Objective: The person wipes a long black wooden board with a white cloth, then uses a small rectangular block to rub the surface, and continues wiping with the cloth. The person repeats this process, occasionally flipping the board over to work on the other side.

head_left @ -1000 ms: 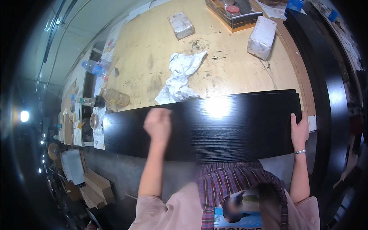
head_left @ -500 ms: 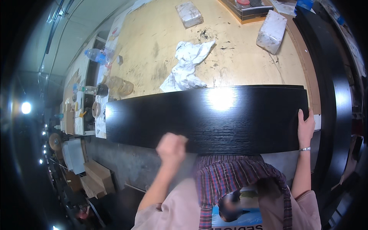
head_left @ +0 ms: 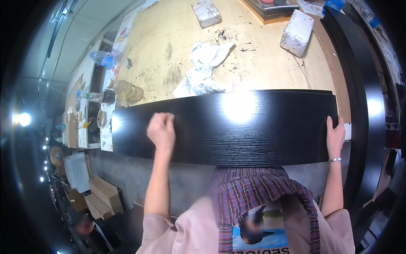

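Right across the near edge of the pale wooden worktop (head_left: pixel 270 55) lies a long black board (head_left: pixel 237 127) with a fine wood grain, its length running left to right and a bright patch of lamp glare near its middle. Beyond its right end, another long dark panel (head_left: pixel 363 106) runs away along the worktop's right side. Farther back on the bare wood sits a crumpled white rag (head_left: pixel 203 70), just beyond the board's far edge, with dark smudges around it. Two whitish blocks rest farther off still: one wrapped block (head_left: pixel 297 33) to the right and a smaller one (head_left: pixel 206 12) near the far edge. At the left side of the worktop stand a clear plastic bottle (head_left: pixel 103 58) and an amber jar (head_left: pixel 127 89) lying on its side, both well apart from the hands. The person's left hand (head_left: pixel 161 130) is balled into a fist and rests on the board's top face, left of the middle; whether anything is held inside that fist I cannot tell. The right hand (head_left: pixel 335 136) has its grip closed over the board's right end, fingers laid up along the edge, a thin bracelet (head_left: pixel 334 160) at the wrist.
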`<action>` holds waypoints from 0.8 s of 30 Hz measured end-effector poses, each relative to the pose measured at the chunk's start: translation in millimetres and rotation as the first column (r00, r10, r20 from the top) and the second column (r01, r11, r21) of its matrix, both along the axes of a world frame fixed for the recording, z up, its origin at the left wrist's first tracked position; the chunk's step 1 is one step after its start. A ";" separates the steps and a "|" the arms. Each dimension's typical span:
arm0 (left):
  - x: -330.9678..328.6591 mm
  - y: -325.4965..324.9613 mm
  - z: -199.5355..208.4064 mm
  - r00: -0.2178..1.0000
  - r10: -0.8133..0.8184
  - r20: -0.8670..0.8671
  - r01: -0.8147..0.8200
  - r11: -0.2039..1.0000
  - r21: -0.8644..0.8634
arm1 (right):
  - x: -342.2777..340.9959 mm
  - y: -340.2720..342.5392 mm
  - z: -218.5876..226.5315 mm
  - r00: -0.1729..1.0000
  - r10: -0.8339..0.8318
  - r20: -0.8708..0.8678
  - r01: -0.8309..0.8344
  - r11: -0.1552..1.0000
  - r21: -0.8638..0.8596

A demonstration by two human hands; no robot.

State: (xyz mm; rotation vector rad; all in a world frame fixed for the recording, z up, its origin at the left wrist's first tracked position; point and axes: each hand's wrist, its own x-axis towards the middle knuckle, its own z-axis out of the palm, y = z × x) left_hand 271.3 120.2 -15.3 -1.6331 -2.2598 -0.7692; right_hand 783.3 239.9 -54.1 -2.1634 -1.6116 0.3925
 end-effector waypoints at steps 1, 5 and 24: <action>-0.8 6.1 -2.0 1.000 -0.006 -0.008 0.006 1.000 0.013 | -0.4 0.6 -3.4 1.000 0.018 -0.005 -0.018 0.999 0.028; 85.6 13.5 -16.1 0.916 -0.402 0.010 0.402 0.916 -0.006 | 1.0 -0.6 -5.2 0.999 0.023 0.022 -0.025 0.997 0.073; 43.2 -34.0 0.5 0.972 -0.156 0.176 0.168 0.984 -0.055 | 1.6 -3.7 -6.3 1.000 0.011 0.029 -0.014 0.996 0.090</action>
